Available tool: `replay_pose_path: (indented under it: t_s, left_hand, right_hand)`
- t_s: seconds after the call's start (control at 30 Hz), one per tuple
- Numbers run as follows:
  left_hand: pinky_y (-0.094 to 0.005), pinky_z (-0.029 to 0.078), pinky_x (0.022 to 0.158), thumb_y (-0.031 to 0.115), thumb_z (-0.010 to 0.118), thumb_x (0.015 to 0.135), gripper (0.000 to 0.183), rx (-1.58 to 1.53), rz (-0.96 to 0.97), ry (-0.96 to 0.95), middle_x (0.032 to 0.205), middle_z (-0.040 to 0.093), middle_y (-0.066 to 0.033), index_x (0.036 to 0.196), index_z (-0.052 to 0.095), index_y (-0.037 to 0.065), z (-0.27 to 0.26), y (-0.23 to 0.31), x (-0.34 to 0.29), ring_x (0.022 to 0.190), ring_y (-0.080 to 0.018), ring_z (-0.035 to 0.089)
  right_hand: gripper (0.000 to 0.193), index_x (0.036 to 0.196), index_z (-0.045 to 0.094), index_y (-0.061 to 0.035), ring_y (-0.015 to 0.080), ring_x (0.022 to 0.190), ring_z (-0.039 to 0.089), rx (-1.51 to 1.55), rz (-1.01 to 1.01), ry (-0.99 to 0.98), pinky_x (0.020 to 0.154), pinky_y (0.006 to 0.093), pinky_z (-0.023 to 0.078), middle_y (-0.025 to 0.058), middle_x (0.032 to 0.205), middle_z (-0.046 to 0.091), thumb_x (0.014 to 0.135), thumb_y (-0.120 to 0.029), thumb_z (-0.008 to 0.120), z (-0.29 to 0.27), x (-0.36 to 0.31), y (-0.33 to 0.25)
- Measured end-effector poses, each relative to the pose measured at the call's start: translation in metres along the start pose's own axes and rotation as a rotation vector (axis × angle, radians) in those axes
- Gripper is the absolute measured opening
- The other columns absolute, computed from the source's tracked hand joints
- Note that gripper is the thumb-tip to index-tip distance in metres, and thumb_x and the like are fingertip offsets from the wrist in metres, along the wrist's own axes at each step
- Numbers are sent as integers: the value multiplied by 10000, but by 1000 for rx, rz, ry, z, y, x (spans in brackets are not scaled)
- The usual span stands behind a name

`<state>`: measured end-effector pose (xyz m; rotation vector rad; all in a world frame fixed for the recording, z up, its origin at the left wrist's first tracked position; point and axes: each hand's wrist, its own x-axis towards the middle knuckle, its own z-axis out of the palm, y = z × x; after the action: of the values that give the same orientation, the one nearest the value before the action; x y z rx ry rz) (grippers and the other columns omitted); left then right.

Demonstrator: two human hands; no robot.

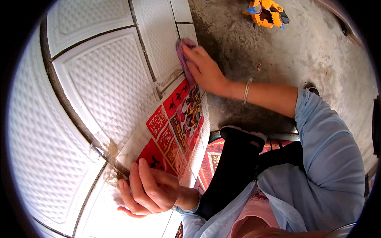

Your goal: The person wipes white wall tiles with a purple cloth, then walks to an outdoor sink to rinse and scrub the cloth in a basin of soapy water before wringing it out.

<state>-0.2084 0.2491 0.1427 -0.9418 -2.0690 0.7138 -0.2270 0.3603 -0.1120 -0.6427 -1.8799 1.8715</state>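
My right hand [208, 73] presses a purple cloth [183, 59] against the white tiled wall [107, 75], with its fingers closed over the cloth. The hand is slightly blurred. Just below the cloth, a red printed poster [174, 127] with black characters and colourful pictures covers part of the tiles. My left hand [152, 188] is beside the poster's lower left corner, its fingers loosely bent and apart, with nothing visible in them. Near those fingertips, torn, brownish residue [113, 158] clings to the tile joint. Whether the fingertips touch the wall is hard to tell.
An orange toy [266, 14] with blue and black parts lies on the stained concrete floor [317, 55] at the far side. A red patterned mat [212, 156] lies under my legs. My foot in a black shoe [242, 135] rests near the wall's edge.
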Motion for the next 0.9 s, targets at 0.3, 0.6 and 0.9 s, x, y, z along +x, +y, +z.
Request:
replay_pose_path:
  t_s: [0.3, 0.6, 0.9]
  left_hand:
    - [-384, 273, 1048, 154, 600, 835, 117, -4, -9, 1, 834, 678, 68, 845, 700, 215, 1, 1, 1, 931, -178, 595]
    - [-376, 276, 1047, 161, 602, 840, 111, -6, -6, 31, 814, 677, 75, 842, 699, 215, 1, -2, 1, 913, -173, 598]
    - [-375, 282, 1039, 160, 603, 835, 112, 10, -33, 8, 820, 676, 79, 844, 700, 215, 2, 3, 2, 922, -168, 592]
  right_hand:
    - [512, 1337, 395, -107, 395, 899, 529, -87, 31, 67, 763, 417, 464, 205, 1038, 475, 835, -32, 466, 9, 19, 11]
    - [515, 1363, 378, -135, 394, 937, 530, -98, 54, 53, 787, 419, 465, 194, 1066, 477, 859, -65, 459, 6, 26, 16]
    - [474, 1333, 405, -136, 415, 897, 535, 14, 4, -44, 770, 447, 464, 202, 1038, 498, 864, -94, 456, 2, -11, -1]
